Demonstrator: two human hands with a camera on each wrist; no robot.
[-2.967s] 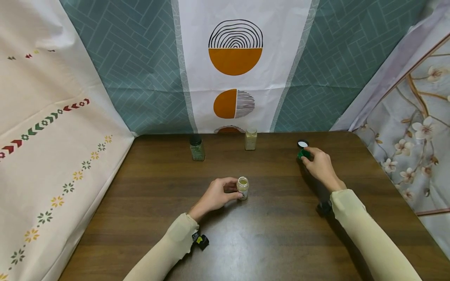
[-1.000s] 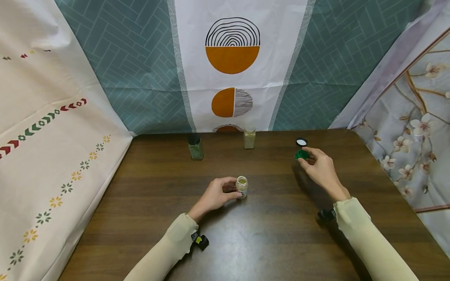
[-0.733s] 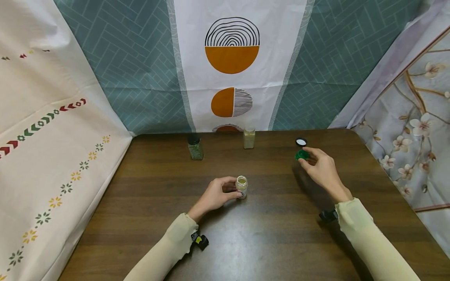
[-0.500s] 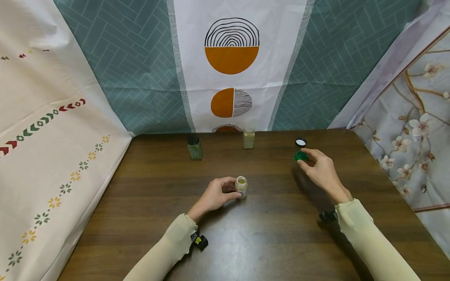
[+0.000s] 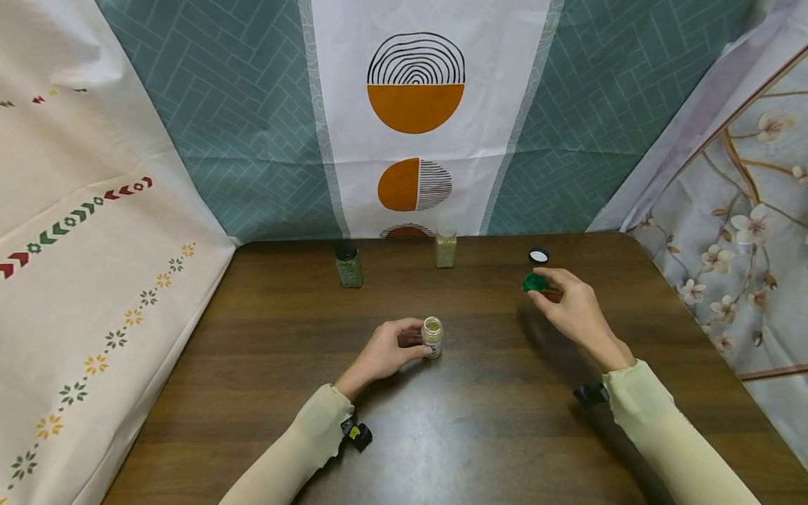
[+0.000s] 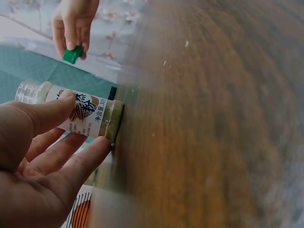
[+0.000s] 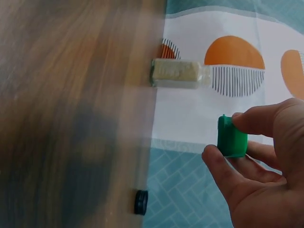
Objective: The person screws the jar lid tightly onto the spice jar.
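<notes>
My left hand [image 5: 386,351] grips a small clear spice jar [image 5: 433,338] that stands upright and uncapped on the table. In the left wrist view the jar's white label [image 6: 80,110] with dark characters shows between thumb and fingers, and yellowish powder sits inside. Off to the right, my right hand [image 5: 577,308] pinches a green cap [image 5: 534,283] between thumb and fingers, raised above the table. In the right wrist view the green cap [image 7: 232,137] is held side-on at the fingertips, apart from everything else.
A black lid [image 5: 539,256] lies with its white inside up near the table's back right. An uncapped square glass jar [image 5: 445,251] of pale powder stands at the back middle. Left of it is a black-lidded jar [image 5: 350,268] of green flakes. Patterned cloths hang behind the wooden table [image 5: 265,337].
My right hand has lifted the green cap from beside the black lid and shifted it slightly left, its opening now more visible. The left hand keeps holding the jar in place.
</notes>
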